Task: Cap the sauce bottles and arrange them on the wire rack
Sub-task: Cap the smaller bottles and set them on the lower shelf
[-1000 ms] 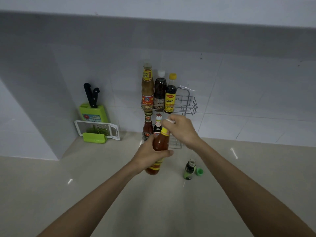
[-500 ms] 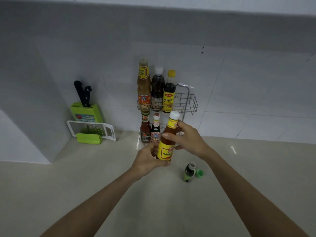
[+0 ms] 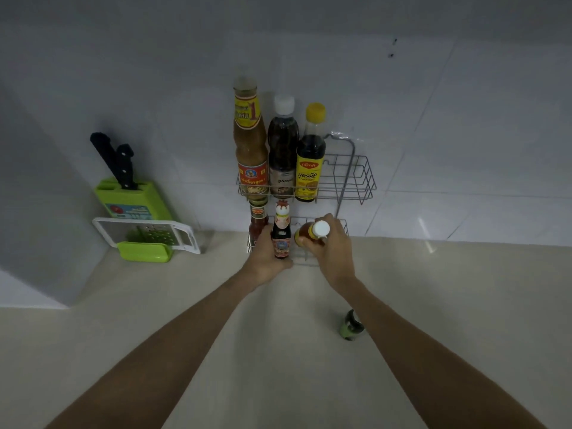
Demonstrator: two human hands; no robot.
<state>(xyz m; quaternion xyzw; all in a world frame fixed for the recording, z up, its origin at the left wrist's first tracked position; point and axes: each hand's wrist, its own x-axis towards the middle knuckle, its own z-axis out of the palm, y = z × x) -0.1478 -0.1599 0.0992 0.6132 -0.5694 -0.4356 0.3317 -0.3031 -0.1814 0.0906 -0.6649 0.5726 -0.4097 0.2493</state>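
Note:
A two-tier wire rack (image 3: 360,178) stands against the tiled wall. Its upper tier holds three tall capped bottles: a tan one (image 3: 250,140), a dark one with a white cap (image 3: 282,147), and a dark one with a yellow cap (image 3: 311,156). On the lower tier stand a red bottle (image 3: 257,222) and a dark bottle (image 3: 281,232). My left hand (image 3: 266,261) is wrapped around the dark bottle's base. My right hand (image 3: 332,247) grips an orange-red, white-capped sauce bottle (image 3: 314,232) at the lower tier's right side. A small green bottle (image 3: 351,325) stands on the counter, partly behind my right forearm.
A green knife block (image 3: 133,199) with two black-handled knives stands at the left, and a white grater with a green holder (image 3: 145,239) lies in front of it. A white wall corner juts out at the far left. Beige countertop (image 3: 185,305) stretches toward me.
Both hands moved forward to the rack. The orange-red bottle, capped and held up before, is now down at the lower tier. My left hand went from that bottle to the dark bottle.

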